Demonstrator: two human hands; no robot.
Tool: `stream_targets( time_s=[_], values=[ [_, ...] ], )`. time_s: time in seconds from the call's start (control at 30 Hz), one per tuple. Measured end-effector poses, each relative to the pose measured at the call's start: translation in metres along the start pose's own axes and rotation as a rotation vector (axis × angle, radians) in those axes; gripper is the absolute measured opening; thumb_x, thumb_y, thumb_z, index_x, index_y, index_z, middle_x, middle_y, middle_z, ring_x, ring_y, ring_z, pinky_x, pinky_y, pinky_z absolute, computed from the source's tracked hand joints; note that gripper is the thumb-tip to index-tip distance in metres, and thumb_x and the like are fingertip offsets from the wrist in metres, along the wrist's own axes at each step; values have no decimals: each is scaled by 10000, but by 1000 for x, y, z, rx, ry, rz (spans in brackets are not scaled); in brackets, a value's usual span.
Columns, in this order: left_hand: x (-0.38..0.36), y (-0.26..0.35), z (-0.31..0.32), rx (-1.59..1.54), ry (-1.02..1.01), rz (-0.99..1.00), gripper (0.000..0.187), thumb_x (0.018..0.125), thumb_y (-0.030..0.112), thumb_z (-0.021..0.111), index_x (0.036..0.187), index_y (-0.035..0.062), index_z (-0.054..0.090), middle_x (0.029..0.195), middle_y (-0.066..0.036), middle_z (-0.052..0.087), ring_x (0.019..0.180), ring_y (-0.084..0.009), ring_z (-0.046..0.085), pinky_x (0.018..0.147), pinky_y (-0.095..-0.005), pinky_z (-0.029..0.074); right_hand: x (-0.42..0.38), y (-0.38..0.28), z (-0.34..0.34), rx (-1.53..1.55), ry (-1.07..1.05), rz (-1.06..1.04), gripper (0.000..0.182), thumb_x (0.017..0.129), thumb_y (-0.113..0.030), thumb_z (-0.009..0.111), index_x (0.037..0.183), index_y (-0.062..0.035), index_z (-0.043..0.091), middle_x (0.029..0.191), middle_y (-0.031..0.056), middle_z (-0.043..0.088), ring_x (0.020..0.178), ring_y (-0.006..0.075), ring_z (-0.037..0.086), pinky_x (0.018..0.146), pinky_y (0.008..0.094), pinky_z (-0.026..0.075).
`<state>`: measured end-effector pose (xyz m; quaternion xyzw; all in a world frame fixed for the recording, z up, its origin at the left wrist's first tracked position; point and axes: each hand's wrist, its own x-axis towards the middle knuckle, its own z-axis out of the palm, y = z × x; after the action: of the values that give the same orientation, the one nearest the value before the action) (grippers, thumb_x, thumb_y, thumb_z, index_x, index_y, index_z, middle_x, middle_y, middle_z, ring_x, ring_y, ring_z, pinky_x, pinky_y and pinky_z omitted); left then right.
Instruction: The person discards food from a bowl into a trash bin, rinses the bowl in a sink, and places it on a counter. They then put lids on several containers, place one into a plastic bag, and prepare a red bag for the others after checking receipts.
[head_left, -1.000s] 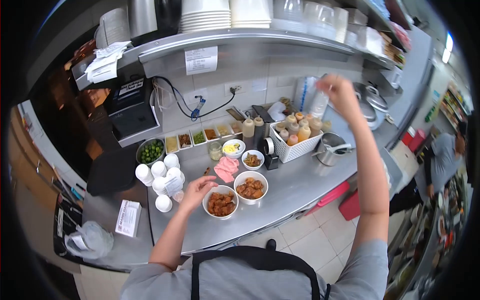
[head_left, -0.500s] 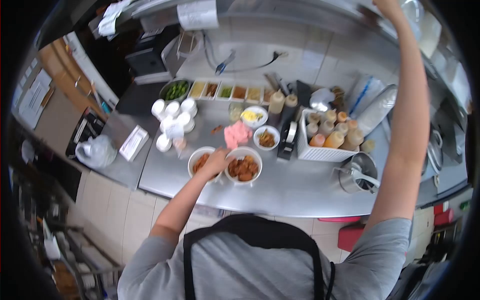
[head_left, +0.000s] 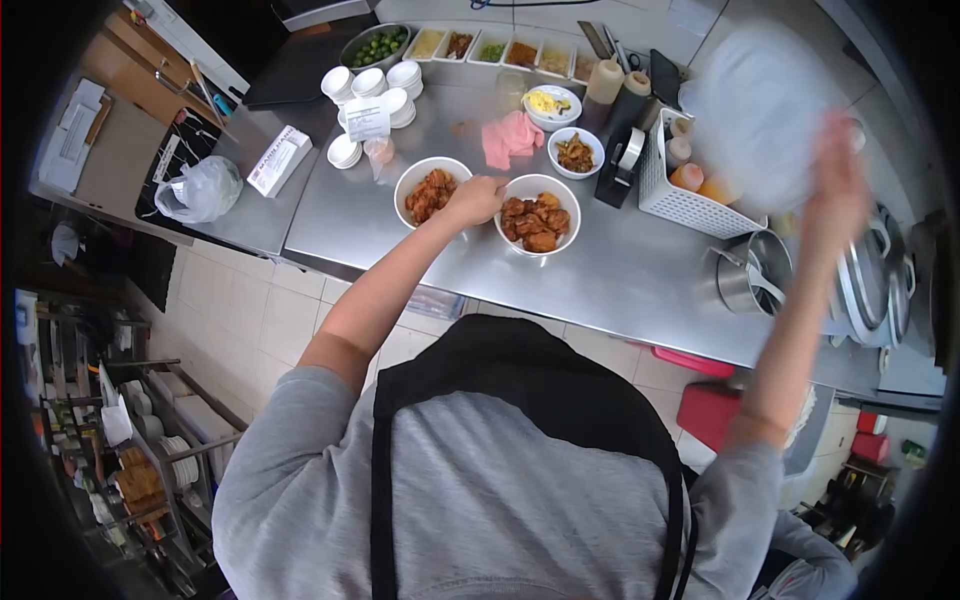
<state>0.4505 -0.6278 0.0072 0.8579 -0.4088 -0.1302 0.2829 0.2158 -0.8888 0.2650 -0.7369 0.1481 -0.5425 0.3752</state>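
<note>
My left hand (head_left: 477,201) is between two white bowls of reddish-brown food, its fingers at the rim of the right bowl (head_left: 538,215); whether they grip it is hard to tell. The left bowl (head_left: 429,191) stands beside my wrist. My right hand (head_left: 838,185) is raised at the right, blurred, closed on a whitish translucent bag-like bundle (head_left: 762,115), also smeared by motion. Beyond the bowls lie a pink cloth (head_left: 512,139), a small bowl of brown food (head_left: 575,153) and a small bowl with yellow food (head_left: 551,105).
Stacked white cups (head_left: 369,83) stand at the back left, near a box (head_left: 280,161) and a plastic bag (head_left: 206,189). A white basket (head_left: 690,196) of bottles, a tape dispenser (head_left: 620,168) and a metal pot (head_left: 741,283) are to the right. Condiment trays (head_left: 491,50) line the back.
My right hand has come down from the overhead shelf with the whitish bundle. My left hand stays by the bowls. The view has tilted downward.
</note>
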Motion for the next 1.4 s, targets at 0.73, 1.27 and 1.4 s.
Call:
stream_targets(
  time_s=[0.73,1.27,1.4],
  values=[
    [5,34,85,-390,593,7,280,866,216,432,875,-14,592,838,-199,589,783,-353,560,705,-404,428,-248,173,152,-230,-59,403,215,838,-186,514,859,17,581,826,141,596,802,262,560,689,323,435],
    [12,26,71,-347,347,70,344,824,323,502,890,1,606,844,-176,602,795,-329,557,701,-388,431,-232,190,138,-160,-470,756,339,780,-339,591,718,-6,609,588,67,500,544,107,420,509,289,366],
    [5,45,37,-173,504,230,332,779,239,574,1027,19,553,1015,-149,544,947,-325,491,804,-377,400,-125,115,127,-238,-474,214,255,739,-182,638,933,-19,606,789,109,556,666,207,534,611,299,440]
  ],
)
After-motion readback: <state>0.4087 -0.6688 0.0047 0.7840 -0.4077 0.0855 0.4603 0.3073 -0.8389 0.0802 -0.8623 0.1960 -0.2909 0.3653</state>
